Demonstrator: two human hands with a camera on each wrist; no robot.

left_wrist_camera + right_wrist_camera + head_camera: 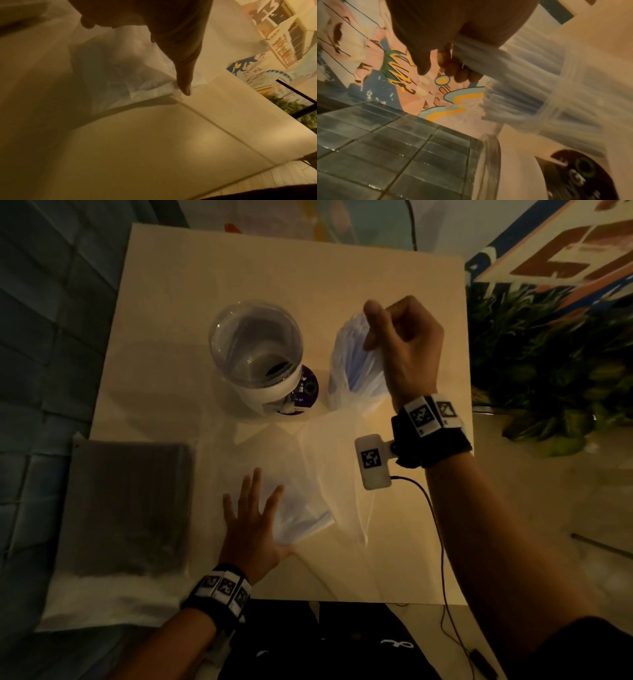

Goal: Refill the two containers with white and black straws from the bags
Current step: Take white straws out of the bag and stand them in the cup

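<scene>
a: white straws (352,354): a bundle of them is gripped in the right hand (404,344), fingers curled round it, held above the desk (394,285) toward its right edge, just beside the clear container (257,350).

b: and the rest of them?

a: in the clear bag (301,508) near the front edge, under the left hand (253,529), whose fingers lie straight and spread on the plastic.

b: what could go wrong?

a: the bundle fans out below the fist. i think loose straws could slip free and scatter over the desk, or catch on the container's rim and miss the mouth.

b: and the container itself?

a: it is tall and light-looking; a knock from the bundle might tip it. the black straws (130,501) lie in their bag at the front left corner, untouched.
</scene>
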